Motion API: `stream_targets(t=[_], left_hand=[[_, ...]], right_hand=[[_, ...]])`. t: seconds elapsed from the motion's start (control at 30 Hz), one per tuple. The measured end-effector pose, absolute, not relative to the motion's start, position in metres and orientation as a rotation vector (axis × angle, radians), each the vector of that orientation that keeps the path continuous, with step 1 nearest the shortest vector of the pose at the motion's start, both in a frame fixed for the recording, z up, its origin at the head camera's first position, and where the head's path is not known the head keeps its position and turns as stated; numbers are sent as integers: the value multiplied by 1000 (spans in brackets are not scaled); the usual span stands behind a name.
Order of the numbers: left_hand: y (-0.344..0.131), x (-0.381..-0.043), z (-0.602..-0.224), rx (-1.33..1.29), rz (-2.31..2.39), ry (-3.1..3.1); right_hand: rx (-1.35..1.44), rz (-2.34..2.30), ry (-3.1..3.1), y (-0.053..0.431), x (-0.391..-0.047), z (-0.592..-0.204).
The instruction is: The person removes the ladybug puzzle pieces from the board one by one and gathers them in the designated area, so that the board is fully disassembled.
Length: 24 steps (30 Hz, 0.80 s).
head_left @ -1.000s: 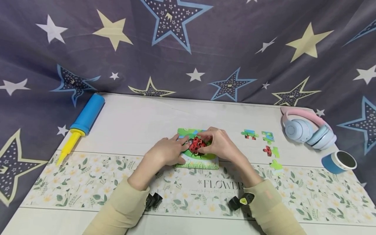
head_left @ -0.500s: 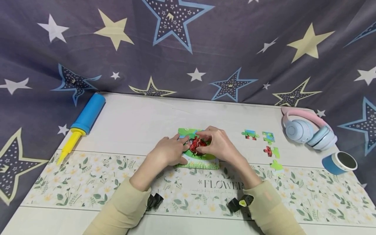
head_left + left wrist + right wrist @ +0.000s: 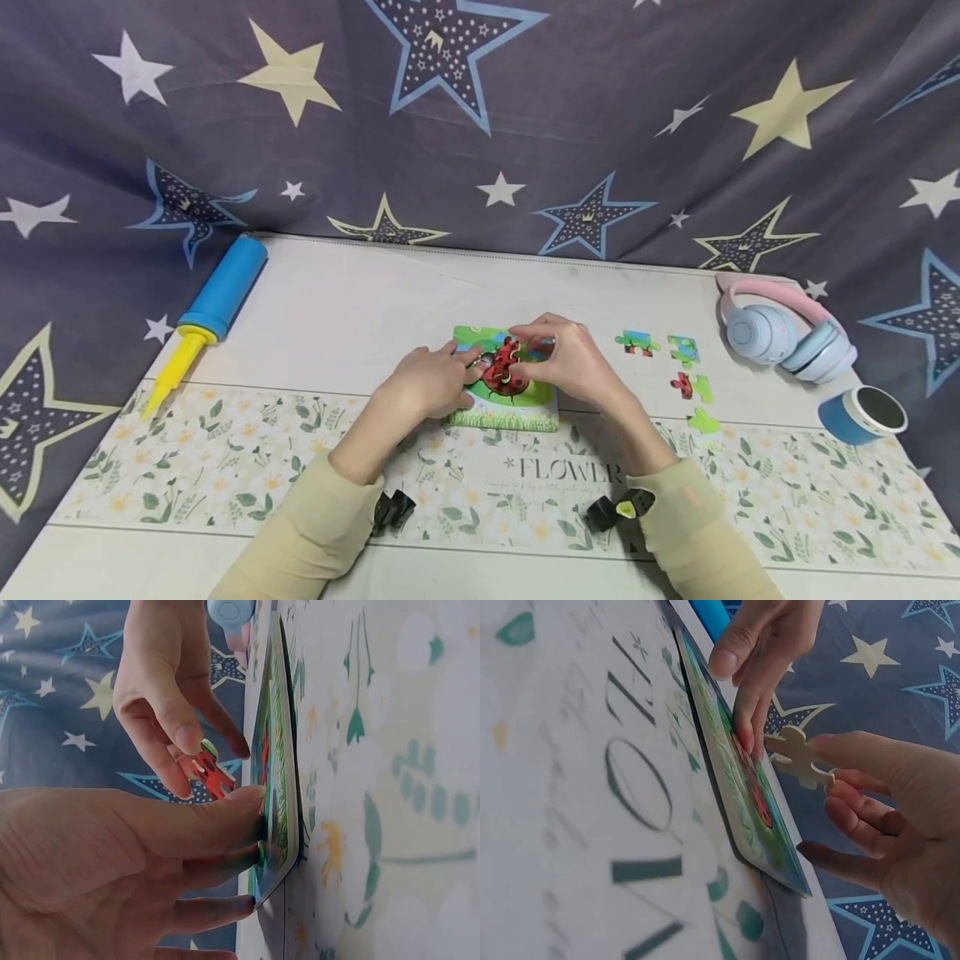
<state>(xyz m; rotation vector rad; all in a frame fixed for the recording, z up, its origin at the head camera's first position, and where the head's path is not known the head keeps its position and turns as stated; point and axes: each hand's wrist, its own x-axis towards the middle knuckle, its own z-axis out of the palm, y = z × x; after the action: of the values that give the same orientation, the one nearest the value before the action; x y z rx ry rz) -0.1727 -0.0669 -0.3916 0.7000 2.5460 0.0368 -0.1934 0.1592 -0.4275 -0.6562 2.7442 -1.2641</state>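
Observation:
A ladybug jigsaw board [image 3: 504,420] with a grassy lower border lies flat on the table. My left hand [image 3: 426,385] rests on its left part, with the fingers reaching over the picture. My right hand [image 3: 576,360] is above the board's right side and pinches a red, black-spotted puzzle piece [image 3: 213,777] between thumb and fingers. That piece is tilted and raised off the board; in the right wrist view its pale back [image 3: 799,757] faces the camera. Part of the ladybug picture is hidden under the hands.
Several loose puzzle pieces [image 3: 704,422] lie to the right of the board. Farther right are pink and blue headphones [image 3: 761,333] and a blue cup [image 3: 855,417]. A blue and yellow hand pump [image 3: 225,287] lies at the far left. A starry curtain [image 3: 450,167] hangs behind the table.
My right hand has lifted the puzzle piece from the board and shifted slightly to the right, tilting the piece more upright. My left hand has hardly moved.

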Motion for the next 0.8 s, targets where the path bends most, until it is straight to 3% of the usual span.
stream_targets(t=[0.33,0.8], left_hand=[[-65,-172,-392,697,40,2557],[-65,-171,-393,685,71,2571]], right_hand=[[-582,-1379,2649,188,-195,-431],[-456,-1259,2905,264,-183,-434]])
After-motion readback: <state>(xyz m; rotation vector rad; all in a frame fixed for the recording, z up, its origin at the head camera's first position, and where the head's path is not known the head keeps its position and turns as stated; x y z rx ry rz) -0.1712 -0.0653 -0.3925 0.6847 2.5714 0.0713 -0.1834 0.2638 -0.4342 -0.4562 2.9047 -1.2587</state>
